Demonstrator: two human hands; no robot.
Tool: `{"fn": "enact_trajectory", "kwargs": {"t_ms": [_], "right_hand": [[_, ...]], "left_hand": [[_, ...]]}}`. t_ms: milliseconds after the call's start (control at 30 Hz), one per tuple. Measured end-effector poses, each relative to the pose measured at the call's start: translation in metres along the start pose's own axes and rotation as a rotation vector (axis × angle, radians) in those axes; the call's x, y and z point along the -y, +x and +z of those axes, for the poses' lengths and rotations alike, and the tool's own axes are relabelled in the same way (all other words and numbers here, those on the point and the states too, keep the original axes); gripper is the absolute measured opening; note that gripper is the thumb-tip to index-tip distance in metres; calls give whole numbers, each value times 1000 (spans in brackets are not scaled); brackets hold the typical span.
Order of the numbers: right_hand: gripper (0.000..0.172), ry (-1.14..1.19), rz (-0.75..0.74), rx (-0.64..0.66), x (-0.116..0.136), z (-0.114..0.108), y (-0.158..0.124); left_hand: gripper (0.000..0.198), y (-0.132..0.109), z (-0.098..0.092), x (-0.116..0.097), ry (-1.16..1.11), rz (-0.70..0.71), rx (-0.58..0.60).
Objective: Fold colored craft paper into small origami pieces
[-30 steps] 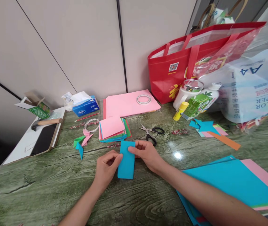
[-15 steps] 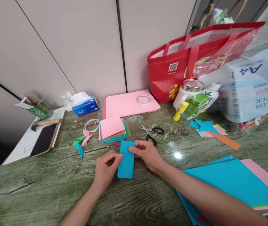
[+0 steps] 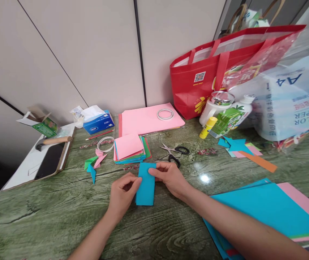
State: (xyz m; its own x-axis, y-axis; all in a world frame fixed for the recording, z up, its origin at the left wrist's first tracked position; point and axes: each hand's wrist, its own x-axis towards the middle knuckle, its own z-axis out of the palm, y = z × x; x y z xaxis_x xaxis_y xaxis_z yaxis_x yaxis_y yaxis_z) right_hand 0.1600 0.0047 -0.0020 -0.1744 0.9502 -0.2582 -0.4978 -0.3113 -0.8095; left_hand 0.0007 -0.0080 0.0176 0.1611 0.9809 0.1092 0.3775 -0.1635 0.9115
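Observation:
A narrow upright rectangle of blue paper [image 3: 145, 189] is held just in front of me over the table. My left hand [image 3: 123, 189] pinches its left edge between thumb and fingers. Near the top right corner, my right hand [image 3: 169, 177] grips the paper, thumb in front and fingers behind. Beyond it lies a stack of small coloured paper squares [image 3: 129, 146], pink on top. Black-handled scissors [image 3: 174, 151] rest open beside that stack, close to my right hand. To the left are small folded paper pieces [image 3: 91, 169] in green, pink and blue.
Large coloured sheets [image 3: 262, 209] lie under my right forearm. Further back are pink sheets [image 3: 143, 121] with a tape roll [image 3: 165, 114], a glue stick [image 3: 207, 128], a red bag [image 3: 189, 83] and paper scraps [image 3: 239, 146]. A tissue box [image 3: 98, 122] and hammer [image 3: 54, 141] are left.
Almost nothing differs. Both hands keep the same hold on the blue paper, which stays in practically the same place.

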Motion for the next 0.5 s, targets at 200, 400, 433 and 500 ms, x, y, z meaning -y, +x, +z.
{"fn": "enact_trajectory", "kwargs": {"t_ms": [200,400,433,500], "right_hand": [[33,19,-5,-27,0,-1,1],[30,-5,5,-18,4,-1,1],[29,-16,2,-8,5,-2,1],[28,-45,-28,-3,5,-3,2]], "left_hand": [[24,-1,-1,1,-9,8,-12],[23,-1,-1,6,-20,13,-14],[23,0,-1,7,-28,0,-12],[24,0,-1,8,-43,-27,-8]]}}
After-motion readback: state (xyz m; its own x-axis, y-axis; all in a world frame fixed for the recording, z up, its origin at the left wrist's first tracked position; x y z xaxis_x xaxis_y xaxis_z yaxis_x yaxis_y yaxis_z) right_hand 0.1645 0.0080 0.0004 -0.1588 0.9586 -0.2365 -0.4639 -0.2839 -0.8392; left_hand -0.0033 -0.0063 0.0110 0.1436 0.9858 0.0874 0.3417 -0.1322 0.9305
